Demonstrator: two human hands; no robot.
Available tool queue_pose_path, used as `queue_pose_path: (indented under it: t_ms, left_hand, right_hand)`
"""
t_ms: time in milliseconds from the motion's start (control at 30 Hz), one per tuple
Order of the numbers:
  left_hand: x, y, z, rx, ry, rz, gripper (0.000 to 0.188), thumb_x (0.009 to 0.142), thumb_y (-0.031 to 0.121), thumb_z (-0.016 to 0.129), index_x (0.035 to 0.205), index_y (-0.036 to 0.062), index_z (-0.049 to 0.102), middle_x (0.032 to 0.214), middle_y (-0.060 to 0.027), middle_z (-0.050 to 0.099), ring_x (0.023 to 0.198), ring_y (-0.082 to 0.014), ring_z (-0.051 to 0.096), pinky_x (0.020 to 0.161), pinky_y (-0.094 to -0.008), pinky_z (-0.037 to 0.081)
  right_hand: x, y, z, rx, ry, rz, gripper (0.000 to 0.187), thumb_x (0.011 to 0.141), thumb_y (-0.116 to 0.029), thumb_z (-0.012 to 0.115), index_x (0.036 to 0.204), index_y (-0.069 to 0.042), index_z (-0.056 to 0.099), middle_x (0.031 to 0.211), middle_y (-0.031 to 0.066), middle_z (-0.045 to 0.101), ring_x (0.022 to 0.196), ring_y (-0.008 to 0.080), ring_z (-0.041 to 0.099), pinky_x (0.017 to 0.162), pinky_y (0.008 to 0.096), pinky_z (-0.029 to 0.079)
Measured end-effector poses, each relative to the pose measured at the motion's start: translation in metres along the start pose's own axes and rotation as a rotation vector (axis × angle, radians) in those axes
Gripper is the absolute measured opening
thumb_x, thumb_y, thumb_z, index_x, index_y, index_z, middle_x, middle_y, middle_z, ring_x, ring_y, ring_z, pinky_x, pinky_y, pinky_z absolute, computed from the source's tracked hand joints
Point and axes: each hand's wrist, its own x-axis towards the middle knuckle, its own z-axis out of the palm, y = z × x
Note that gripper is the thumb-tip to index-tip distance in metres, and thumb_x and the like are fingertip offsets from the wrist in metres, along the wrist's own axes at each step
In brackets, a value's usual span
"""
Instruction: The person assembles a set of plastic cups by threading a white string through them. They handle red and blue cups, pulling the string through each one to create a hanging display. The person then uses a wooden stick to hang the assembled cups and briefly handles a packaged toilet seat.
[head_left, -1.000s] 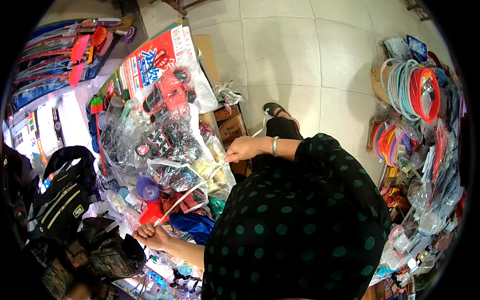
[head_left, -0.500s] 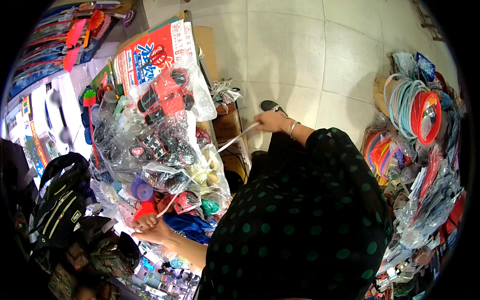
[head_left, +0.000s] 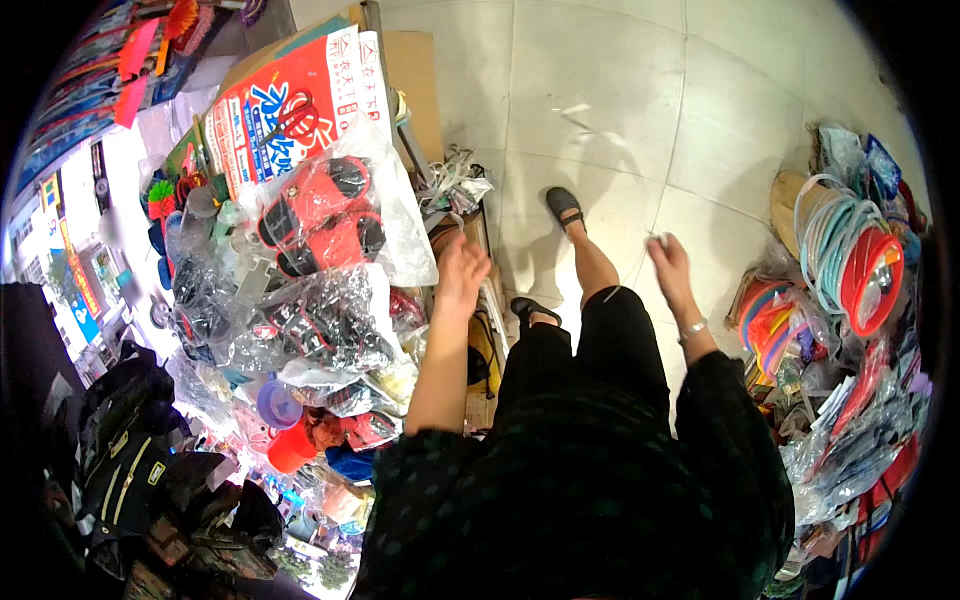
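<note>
My left hand [head_left: 463, 275] is raised beside the goods table with its fingers curled in. A short bit of white cord [head_left: 459, 222] shows at its fingertips. Over the floor to the right, my right hand [head_left: 670, 268] has its fingers drawn together, with a small pale bit at their tips. The cord's middle cannot be followed; a blurred pale streak [head_left: 598, 128] crosses the floor tiles beyond the hands. Nearest my left hand lie red and black slippers [head_left: 330, 215] in clear plastic bags.
On the left table are red-handled scissors [head_left: 298, 118] on a printed sheet, a purple cup [head_left: 279, 402] and a red cup [head_left: 291, 447]. Black backpacks [head_left: 125, 460] hang near left. At right stand a pale blue hose coil [head_left: 828, 225] and a red ring-shaped item [head_left: 870, 280].
The taut white cord between my hands no longer shows as a line. My left hand has moved up and right from the table's near end; my right hand has moved right over the floor.
</note>
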Motion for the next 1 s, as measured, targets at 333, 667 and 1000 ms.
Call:
queue_pose_path:
  t_ms: [333,667,1000]
  left_hand:
    - [0.184,0.021,-0.013,-0.64,0.456,-0.082,0.038,0.092,0.028,0.037,0.06,0.0088,0.033,0.052,-0.0021,0.042,0.06,-0.019,0.052,0.079,-0.0419,0.047]
    - [0.084,-0.03,-0.015,-0.019,0.508,0.053,0.036,0.09,0.018,0.047,0.117,-0.0035,0.038,0.11,-0.0199,0.051,0.104,-0.0299,0.053,0.087,-0.0391,0.05]
    - [-0.073,-0.082,-0.012,0.31,0.051,0.297,0.01,0.091,0.014,0.045,0.089,0.0036,0.046,0.067,-0.0026,0.046,0.061,-0.0111,0.047,0.069,-0.0299,0.048]
  right_hand:
    - [-0.009,0.035,-0.063,-0.063,0.042,0.253,0.023,0.086,-0.021,0.055,0.07,-0.008,0.047,0.062,-0.008,0.034,0.058,0.003,0.028,0.049,0.0208,0.024]
    - [-0.006,0.015,-0.048,-0.016,-0.05,0.246,0.023,0.086,-0.024,0.055,0.07,-0.009,0.046,0.059,-0.0068,0.037,0.054,0.0036,0.031,0.048,0.0203,0.027]
    - [-0.053,0.007,-0.071,0.015,-0.084,0.122,0.024,0.086,-0.026,0.055,0.069,-0.011,0.045,0.059,-0.0067,0.039,0.052,0.0035,0.033,0.047,0.0195,0.029]
